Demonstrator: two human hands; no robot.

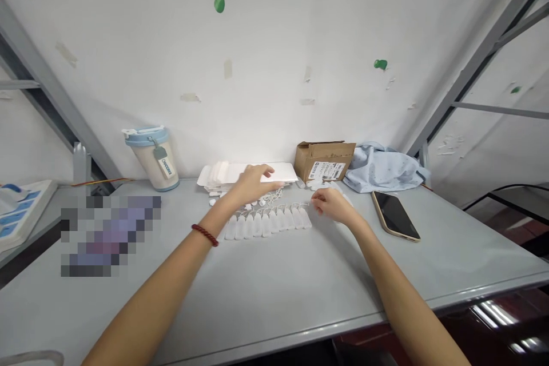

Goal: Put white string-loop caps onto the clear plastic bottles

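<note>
A row of small white translucent tags [266,223], each with a thin loop of string, lies on the grey table. Over a stack of flat white paper pieces [234,171] behind the row, my left hand [254,182] reaches with thumb and fingers apart and holds nothing visible. Loose white strings [271,199] lie below that hand. My right hand [328,205] is at the right end of the row, its fingers curled together close to the last tag's string. Whatever is between those fingertips is hidden. More white pieces [317,184] lie just behind it.
Behind my right hand stands an opened cardboard box [323,161], beside a crumpled light-blue cloth [381,168]. A phone [394,214] lies on the right. At back left is a blue-lidded cup [154,157]; a power strip [26,211] is at far left. A wall closes the back.
</note>
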